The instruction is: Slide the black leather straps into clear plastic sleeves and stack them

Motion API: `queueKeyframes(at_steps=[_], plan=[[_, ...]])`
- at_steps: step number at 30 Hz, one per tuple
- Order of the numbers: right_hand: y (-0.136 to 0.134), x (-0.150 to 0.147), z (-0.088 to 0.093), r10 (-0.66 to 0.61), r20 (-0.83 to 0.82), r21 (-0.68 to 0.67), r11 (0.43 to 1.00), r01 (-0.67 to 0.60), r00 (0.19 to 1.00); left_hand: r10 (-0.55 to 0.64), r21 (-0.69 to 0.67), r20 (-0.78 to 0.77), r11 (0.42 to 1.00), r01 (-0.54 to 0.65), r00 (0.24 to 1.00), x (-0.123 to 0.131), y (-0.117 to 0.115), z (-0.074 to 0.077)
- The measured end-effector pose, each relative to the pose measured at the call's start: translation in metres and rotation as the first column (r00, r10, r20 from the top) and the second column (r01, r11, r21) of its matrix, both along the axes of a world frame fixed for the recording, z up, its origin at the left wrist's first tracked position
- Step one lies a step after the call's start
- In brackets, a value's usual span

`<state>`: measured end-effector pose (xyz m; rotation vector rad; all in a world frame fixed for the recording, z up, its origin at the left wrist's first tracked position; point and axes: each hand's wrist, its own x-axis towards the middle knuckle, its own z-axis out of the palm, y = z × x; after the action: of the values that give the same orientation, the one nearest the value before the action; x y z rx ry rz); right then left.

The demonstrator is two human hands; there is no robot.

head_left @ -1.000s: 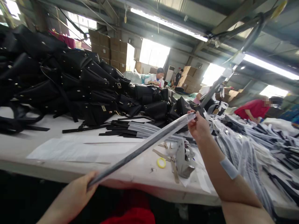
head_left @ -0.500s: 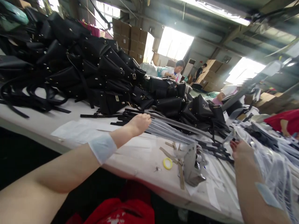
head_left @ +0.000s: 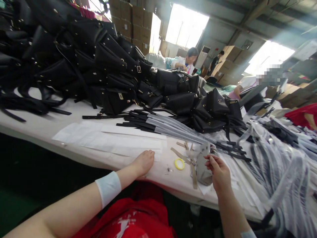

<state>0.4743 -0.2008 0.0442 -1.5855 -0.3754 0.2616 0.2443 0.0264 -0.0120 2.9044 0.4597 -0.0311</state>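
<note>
My left hand [head_left: 145, 162] is closed, its fingers curled down beside white paper sheets [head_left: 104, 142] near the table's front edge. Whatever it may hold is hidden. The fingertips of my right hand [head_left: 220, 172] are pinched together over a grey pouch-like container [head_left: 204, 177]. Anything between them is too small to make out. Beyond the sheets lies a bundle of black straps [head_left: 138, 123], their middles wrapped in translucent plastic [head_left: 170, 127]. Between my hands, a yellow ring [head_left: 179, 164] rests next to several flat brown strips [head_left: 194, 175].
Black bags [head_left: 114, 79] with metal fittings are heaped along the back of the white table [head_left: 81, 157]. More plastic-wrapped straps [head_left: 279, 178] hang over the right side. Co-workers [head_left: 182, 62] and stacked cardboard boxes [head_left: 141, 19] are farther off.
My left hand has come off the strap bundle, toward the table's front edge. My right hand has moved left from the wrapped straps to the grey container. The view has tilted down.
</note>
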Motion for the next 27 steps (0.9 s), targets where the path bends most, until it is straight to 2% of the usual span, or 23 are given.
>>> queueKeyframes(at_steps=[2,5,8,10,11,12,14,15,16,17,20,22,24,27], plan=[[0.011,-0.012,0.004,0.043,0.024,0.015,0.999,-0.043,0.999,0.051,-0.027,0.022,0.998,-0.05,0.998,0.004,-0.001,0.0],[0.027,-0.034,0.009,0.159,0.061,0.007,0.987,-0.16,0.985,0.143,-0.096,0.093,0.986,-0.134,0.985,-0.004,0.004,0.011],[0.046,-0.064,0.008,0.322,0.071,-0.041,0.947,-0.32,0.944,0.248,-0.174,0.196,0.961,-0.215,0.949,-0.03,0.009,0.029],[0.061,-0.088,0.005,0.443,0.066,-0.078,0.895,-0.438,0.894,0.347,-0.275,0.264,0.921,-0.274,0.9,-0.053,0.009,0.043],[0.069,-0.101,0.004,0.513,0.07,-0.1,0.857,-0.506,0.855,0.419,-0.385,0.296,0.875,-0.294,0.858,-0.065,0.006,0.049],[0.077,-0.115,0.003,0.586,0.083,-0.122,0.809,-0.575,0.806,0.504,-0.525,0.316,0.799,-0.293,0.804,-0.077,0.003,0.055],[0.095,-0.144,0.002,0.715,0.131,-0.16,0.699,-0.697,0.687,0.673,-0.796,0.301,0.567,-0.21,0.675,-0.099,-0.006,0.065],[0.104,-0.159,0.002,0.767,0.164,-0.176,0.641,-0.747,0.62,0.737,-0.878,0.274,0.454,-0.152,0.618,-0.11,-0.012,0.07],[0.112,-0.174,0.002,0.814,0.191,-0.187,0.579,-0.793,0.549,0.778,-0.918,0.249,0.379,-0.114,0.577,-0.12,-0.017,0.074],[0.12,-0.19,0.001,0.853,0.203,-0.187,0.515,-0.837,0.48,0.807,-0.939,0.232,0.332,-0.093,0.543,-0.13,-0.022,0.077],[0.139,-0.23,-0.002,0.948,0.128,-0.132,0.306,-0.943,0.29,0.871,-0.965,0.185,0.248,-0.082,0.455,-0.157,-0.032,0.083],[0.146,-0.25,-0.005,0.979,0.038,-0.111,0.203,-0.973,0.2,0.907,-0.973,0.155,0.208,-0.096,0.39,-0.174,-0.034,0.085],[0.149,-0.263,-0.007,0.99,-0.008,-0.137,0.138,-0.981,0.14,0.937,-0.967,0.158,0.211,-0.145,0.311,-0.189,-0.032,0.085],[0.148,-0.273,-0.006,0.992,-0.011,-0.141,0.124,-0.982,0.127,0.959,-0.956,0.167,0.214,-0.198,0.228,-0.204,-0.03,0.083]])
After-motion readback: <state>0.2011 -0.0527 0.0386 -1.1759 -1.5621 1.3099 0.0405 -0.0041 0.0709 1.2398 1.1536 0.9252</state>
